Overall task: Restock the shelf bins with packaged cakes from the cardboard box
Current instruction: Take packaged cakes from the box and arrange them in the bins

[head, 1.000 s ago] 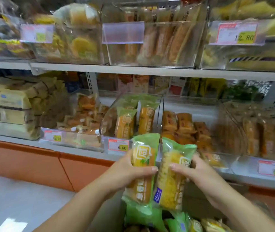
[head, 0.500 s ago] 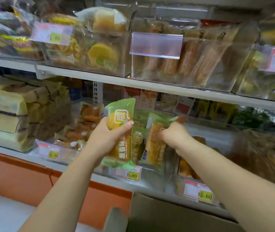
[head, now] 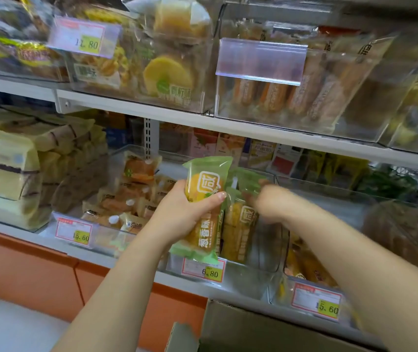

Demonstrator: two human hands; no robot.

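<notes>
- Head view: left hand is clamped round the middle of a green-wrapped cake, thumb across the front. The pack is near upright, held just in front of the clear bin on the lower shelf.
- The held pack's bottom edge overlaps the 6.80 price tag on that bin's front.
- Right hand is motion-blurred, at the top of a second green pack standing upright inside the same bin, just right of the held one. Fingers are lost in the blur, so I cannot tell if they pinch the wrapper or only touch it.
- Cardboard box sits at the bottom edge, below the shelf lip, one flap out. Its contents are out of view.
- Bin to the left holds orange pastries, tagged 15.60. Bin to the right holds orange packs, also tagged 15.60.
- Upper shelf carries clear bins of round yellow cakes and long bread sticks.
</notes>
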